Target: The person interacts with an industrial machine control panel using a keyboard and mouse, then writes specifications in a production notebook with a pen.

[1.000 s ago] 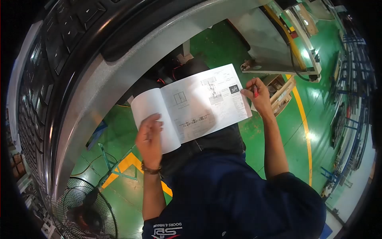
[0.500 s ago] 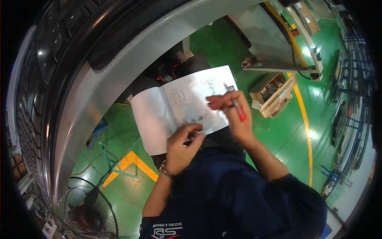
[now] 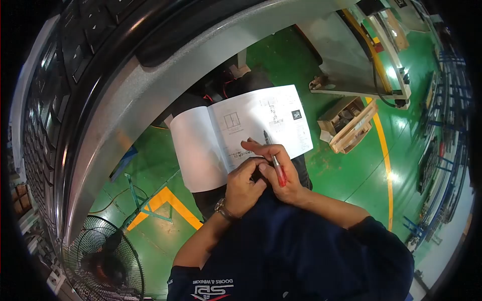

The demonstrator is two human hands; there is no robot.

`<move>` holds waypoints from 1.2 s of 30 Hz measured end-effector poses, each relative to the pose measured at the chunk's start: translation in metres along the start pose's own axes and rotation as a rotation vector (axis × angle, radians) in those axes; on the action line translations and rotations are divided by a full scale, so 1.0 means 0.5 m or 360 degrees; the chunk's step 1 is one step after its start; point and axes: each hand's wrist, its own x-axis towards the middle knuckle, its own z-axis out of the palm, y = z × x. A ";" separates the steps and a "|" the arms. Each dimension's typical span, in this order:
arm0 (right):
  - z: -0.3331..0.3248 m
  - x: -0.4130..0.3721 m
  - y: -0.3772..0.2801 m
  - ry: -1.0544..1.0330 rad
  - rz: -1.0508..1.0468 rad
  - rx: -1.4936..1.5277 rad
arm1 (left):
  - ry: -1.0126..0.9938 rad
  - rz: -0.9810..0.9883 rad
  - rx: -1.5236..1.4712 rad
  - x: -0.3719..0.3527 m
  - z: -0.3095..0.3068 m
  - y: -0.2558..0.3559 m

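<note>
An open booklet point(image 3: 246, 110) with printed line drawings rests on my lap, its left page blank. My right hand point(image 3: 286, 175) holds a pen point(image 3: 277, 168) between its fingers; the red end is near my palm and the dark tip points up over the page. My left hand point(image 3: 244, 184) is closed at the booklet's lower edge, its fingers curled against my right hand. Whatever those fingers hold, if anything, is hidden. A watch point(image 3: 224, 207) circles my left wrist.
A grey curved desk edge point(image 3: 120, 90) with a black keyboard point(image 3: 93, 30) looms at upper left. A floor fan point(image 3: 105, 261) stands at lower left. A wooden box point(image 3: 346, 125) sits on the green floor at right, beside a yellow line point(image 3: 384, 160). Racks line the far right.
My right hand has come down and left from over the right page to meet my left hand, the pen still in it. My left hand has shifted slightly right, its fingers curling more tightly.
</note>
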 end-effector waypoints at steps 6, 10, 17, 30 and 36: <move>-0.040 0.017 -0.023 0.0356 0.0145 0.0089 | 0.0015 -0.0346 -0.0222 -0.015 -0.006 0.009; -0.067 0.014 -0.010 0.0403 0.0126 0.0039 | 0.0096 -0.0377 -0.0254 -0.019 -0.016 -0.002; -0.064 0.002 -0.002 0.0441 0.0287 0.0052 | 0.0136 -0.0347 -0.0163 -0.022 -0.018 -0.001; -0.033 -0.008 -0.003 0.0227 0.0488 -0.0104 | -0.0181 -0.0647 -0.0761 -0.042 -0.012 -0.020; -0.090 0.049 0.023 0.0367 0.0476 -0.0108 | 0.0016 -0.0056 0.0163 0.036 -0.081 0.004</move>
